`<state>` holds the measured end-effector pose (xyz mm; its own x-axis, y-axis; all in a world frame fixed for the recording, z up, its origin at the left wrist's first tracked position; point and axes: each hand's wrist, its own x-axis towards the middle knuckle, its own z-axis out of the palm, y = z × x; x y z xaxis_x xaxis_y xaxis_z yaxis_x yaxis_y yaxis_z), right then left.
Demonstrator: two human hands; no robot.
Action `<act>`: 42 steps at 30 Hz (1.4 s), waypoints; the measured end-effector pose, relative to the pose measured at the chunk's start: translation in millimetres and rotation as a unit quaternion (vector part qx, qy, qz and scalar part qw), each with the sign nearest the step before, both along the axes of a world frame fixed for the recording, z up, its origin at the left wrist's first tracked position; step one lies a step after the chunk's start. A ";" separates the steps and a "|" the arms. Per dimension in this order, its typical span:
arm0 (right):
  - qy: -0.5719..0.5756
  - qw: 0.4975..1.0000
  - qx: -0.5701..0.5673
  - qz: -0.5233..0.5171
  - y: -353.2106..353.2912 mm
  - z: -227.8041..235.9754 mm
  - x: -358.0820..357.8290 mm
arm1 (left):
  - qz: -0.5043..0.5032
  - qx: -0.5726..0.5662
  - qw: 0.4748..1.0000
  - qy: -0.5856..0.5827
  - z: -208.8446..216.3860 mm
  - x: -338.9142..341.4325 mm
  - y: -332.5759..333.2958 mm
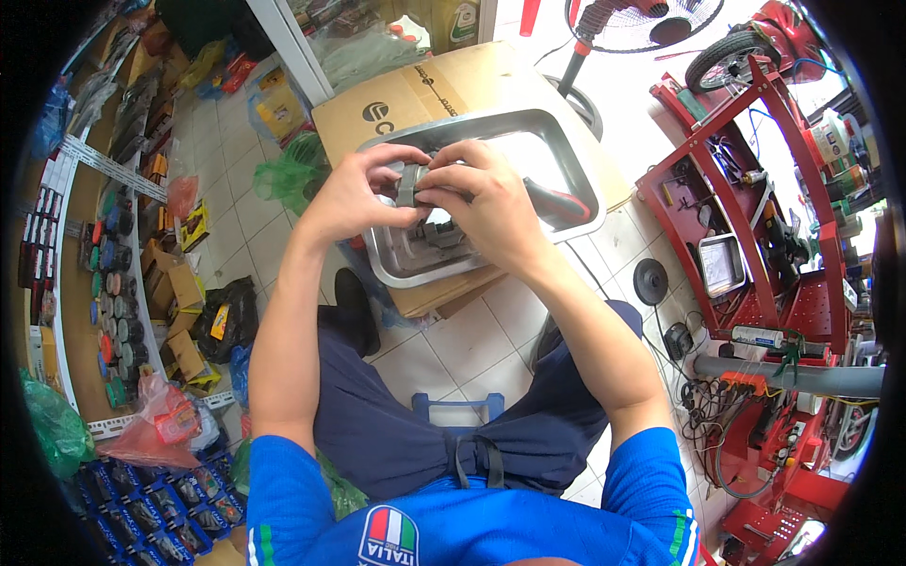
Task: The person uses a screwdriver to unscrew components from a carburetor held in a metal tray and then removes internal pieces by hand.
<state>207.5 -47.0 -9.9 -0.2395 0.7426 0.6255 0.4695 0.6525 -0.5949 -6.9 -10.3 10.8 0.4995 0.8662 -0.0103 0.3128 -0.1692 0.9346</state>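
Over a metal tray (pixel 590 226), both my hands grip a small grey metal part (pixel 408 185) with a rounded edge. My left hand (pixel 351 200) curls around its left side, thumb below and fingers above. From the right, the fingers of my right hand (pixel 486 193) press against it and cover much of it, so its exact kind does not show. Beneath my hands, grey metal parts (pixel 425 247) lie in the tray, partly hidden. A tool with a red and black handle (pixel 562 202) rests in the tray's right side.
The tray stands on a cardboard box (pixel 462 85). At left is a shelf (pixel 113 283) of small goods; at right, a red tool rack (pixel 698 179). A fan (pixel 651 19) stands at the back right. Plastic bags (pixel 288 174) and blue parts bins (pixel 151 509) sit at left.
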 end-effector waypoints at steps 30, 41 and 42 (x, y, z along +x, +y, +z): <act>-0.048 0.997 0.028 0.044 25.9 -26.1 -0.3 | 0.043 0.113 0.985 0.119 -9.0 0.4 9.9; -0.103 0.991 0.086 -0.009 24.1 -29.3 -1.2 | 0.033 0.162 0.980 0.114 -12.0 2.7 12.3; -0.096 0.993 0.075 -0.010 24.2 -31.0 -0.4 | 0.031 0.164 0.979 0.117 -11.8 3.4 12.5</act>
<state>207.1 -22.7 -40.8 -0.3518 0.6504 0.6733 0.5782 0.7166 -0.3901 -3.5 2.2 -1.0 0.4635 0.8706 0.1650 0.5304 -0.4218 0.7354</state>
